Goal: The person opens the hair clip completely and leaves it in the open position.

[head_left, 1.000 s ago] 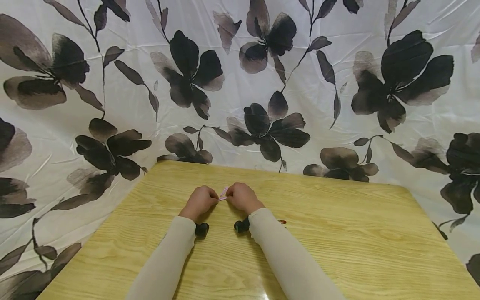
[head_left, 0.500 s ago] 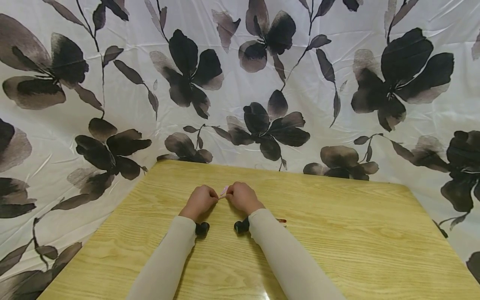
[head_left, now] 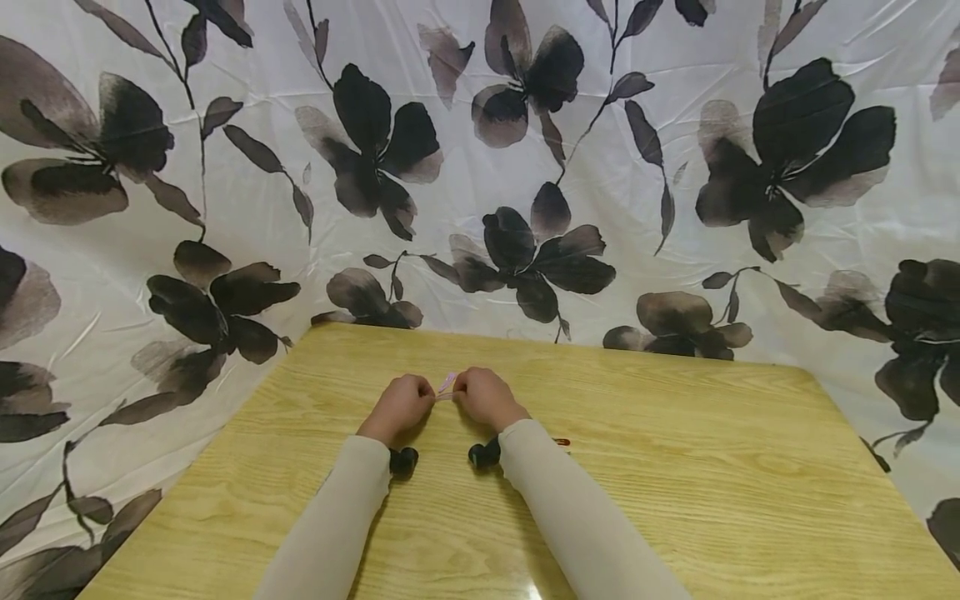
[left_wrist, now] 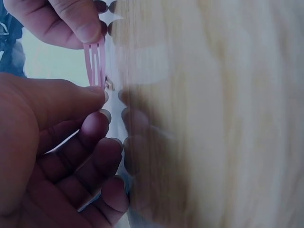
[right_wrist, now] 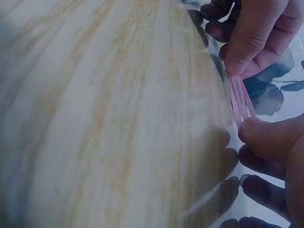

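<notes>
A pink snap hair clip [left_wrist: 95, 64] is stretched between my two hands, just above the table. My left hand [head_left: 403, 404] pinches one end of it between thumb and forefinger, the other fingers loosely bent. At the opposite end, my right hand [head_left: 487, 396] pinches the clip the same way. The right wrist view shows the slots of the clip [right_wrist: 242, 100] between the two thumbs. Behind the hands in the head view, a second small pink piece [head_left: 447, 382] lies on the table; its kind is too small to tell.
A yellow wood-grain table [head_left: 675, 483] spreads out under both arms. A small red item [head_left: 562, 442] lies beside the right sleeve, partly hidden by it. White cloth with dark flowers [head_left: 450, 192] hangs behind the table. Each wrist wears a black camera [head_left: 483, 454].
Both hands stay nearly in place with the pink hair clip pinched between them. The clip looks slightly turned, and the head view has shifted a little.
</notes>
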{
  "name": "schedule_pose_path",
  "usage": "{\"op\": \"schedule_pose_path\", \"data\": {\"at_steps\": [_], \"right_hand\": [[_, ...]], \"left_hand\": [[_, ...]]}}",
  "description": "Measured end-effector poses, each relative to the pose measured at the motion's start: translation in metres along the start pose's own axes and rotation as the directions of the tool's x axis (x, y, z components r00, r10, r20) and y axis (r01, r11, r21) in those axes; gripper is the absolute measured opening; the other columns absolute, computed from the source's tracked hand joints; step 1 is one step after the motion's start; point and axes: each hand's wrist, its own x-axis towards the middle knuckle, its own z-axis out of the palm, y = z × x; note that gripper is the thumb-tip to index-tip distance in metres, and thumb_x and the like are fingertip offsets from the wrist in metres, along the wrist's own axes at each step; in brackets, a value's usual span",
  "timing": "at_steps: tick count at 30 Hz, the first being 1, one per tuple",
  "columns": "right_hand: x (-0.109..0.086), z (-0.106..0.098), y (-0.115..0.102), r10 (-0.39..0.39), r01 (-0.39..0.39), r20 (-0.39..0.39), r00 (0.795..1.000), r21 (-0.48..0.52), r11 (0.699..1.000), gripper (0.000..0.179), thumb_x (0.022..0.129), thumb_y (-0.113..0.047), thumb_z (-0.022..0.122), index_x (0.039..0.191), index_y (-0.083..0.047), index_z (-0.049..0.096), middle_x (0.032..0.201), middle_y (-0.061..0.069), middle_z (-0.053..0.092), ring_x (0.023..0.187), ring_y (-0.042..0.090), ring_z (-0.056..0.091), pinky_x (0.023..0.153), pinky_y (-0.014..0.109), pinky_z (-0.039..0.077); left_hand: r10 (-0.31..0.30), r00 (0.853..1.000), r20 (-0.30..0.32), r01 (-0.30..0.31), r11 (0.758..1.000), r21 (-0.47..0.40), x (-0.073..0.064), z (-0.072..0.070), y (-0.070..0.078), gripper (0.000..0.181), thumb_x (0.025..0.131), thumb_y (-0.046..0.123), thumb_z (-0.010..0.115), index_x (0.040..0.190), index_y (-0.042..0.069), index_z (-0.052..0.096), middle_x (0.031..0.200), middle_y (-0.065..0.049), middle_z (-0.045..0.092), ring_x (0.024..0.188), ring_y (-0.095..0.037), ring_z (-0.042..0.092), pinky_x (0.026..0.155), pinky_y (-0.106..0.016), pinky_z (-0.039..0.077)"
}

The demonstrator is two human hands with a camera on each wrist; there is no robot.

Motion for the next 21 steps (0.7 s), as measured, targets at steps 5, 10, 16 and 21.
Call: {"op": "schedule_pose_path", "data": {"at_steps": [5,10,16,21], "right_hand": [[-0.001,0.001,0.005,0.001,-0.001,0.004,1.000,0.057,0.998,0.013,0.095,-0.020,0.062,0.090,-0.014,0.072,0.093,0.000,0.069,0.088,0.017,0.063,0.082,0.032,0.051],[-0.002,-0.001,0.007,0.020,-0.021,0.010,1.000,0.124,0.992,0.013,0.095,-0.018,0.061,0.090,-0.013,0.072,0.092,0.001,0.070,0.086,0.016,0.062,0.082,0.032,0.050],[-0.001,-0.006,0.008,0.020,-0.019,-0.007,1.000,0.138,0.990,0.014,0.095,-0.019,0.062,0.089,-0.013,0.073,0.090,0.000,0.070,0.084,0.015,0.062,0.082,0.031,0.051],[-0.003,-0.011,0.007,0.006,-0.002,-0.022,1.000,0.151,0.989,0.014,0.095,-0.020,0.063,0.087,-0.012,0.072,0.087,0.000,0.070,0.080,0.014,0.061,0.078,0.029,0.050]], "left_hand": [[0.001,1.000,0.003,-0.001,1.000,-0.015,-0.003,-0.001,0.003,0.016,0.095,0.012,0.055,0.089,0.006,0.069,0.084,-0.006,0.066,0.072,-0.019,0.056,0.072,-0.035,0.048],[0.001,1.000,0.011,0.000,0.999,-0.037,-0.004,-0.001,0.004,0.020,0.098,0.016,0.052,0.093,0.007,0.069,0.088,-0.006,0.067,0.074,-0.018,0.057,0.073,-0.036,0.049],[0.007,1.000,-0.016,-0.008,0.998,-0.063,-0.004,-0.002,0.007,0.021,0.099,0.017,0.052,0.096,0.005,0.069,0.091,-0.007,0.067,0.076,-0.018,0.058,0.073,-0.035,0.049],[0.011,1.000,-0.026,-0.013,0.997,-0.075,-0.005,-0.004,0.012,0.021,0.099,0.017,0.052,0.098,0.004,0.069,0.090,-0.008,0.067,0.075,-0.018,0.058,0.071,-0.035,0.049]]}}
